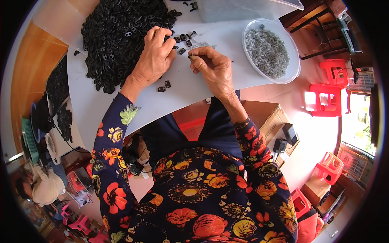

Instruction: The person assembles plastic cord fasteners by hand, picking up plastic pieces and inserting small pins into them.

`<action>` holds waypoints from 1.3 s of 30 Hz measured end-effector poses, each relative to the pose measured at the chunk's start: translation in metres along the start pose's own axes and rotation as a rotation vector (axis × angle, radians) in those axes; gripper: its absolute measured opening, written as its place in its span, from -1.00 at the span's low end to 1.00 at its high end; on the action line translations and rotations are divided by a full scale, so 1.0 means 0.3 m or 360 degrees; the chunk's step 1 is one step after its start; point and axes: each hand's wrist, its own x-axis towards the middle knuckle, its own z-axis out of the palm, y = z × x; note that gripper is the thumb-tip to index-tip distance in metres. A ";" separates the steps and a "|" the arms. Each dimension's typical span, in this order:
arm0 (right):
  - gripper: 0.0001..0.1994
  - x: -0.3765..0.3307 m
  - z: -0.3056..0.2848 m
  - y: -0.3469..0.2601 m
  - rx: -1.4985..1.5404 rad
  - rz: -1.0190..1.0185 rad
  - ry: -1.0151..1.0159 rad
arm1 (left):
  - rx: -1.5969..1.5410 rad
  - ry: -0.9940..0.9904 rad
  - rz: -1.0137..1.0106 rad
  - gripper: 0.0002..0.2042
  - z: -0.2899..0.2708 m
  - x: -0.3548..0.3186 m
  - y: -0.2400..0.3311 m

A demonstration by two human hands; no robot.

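A large heap of small black oval pieces with two holes (117, 44) covers the left of the white table. My left hand (154, 58) rests at its right edge, fingers curled. Black bits show by its fingertips, but what it grips is hidden. My right hand (214, 71) is closed in a pinch, thumb against forefinger, on a small dark piece (190, 57) with a pale tip. Several loose black pieces (182, 37) lie between and beyond the hands. Two more black pieces (164, 86) lie nearer me, below my left hand.
A round clear tub (295, 67) of small transparent parts (265, 52) stands on the right. Behind it is a clear plastic bin (239, 10). A cardboard box (271, 117) stands under the table's right side. Red stools (326, 99) are farther right. Another person (46, 184) sits at lower left.
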 end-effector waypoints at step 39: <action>-0.92 0.001 -0.005 -0.011 0.0129 -0.0004 -0.0037 | -0.2238 0.0377 -0.1238 -0.82 0.020 -0.025 0.121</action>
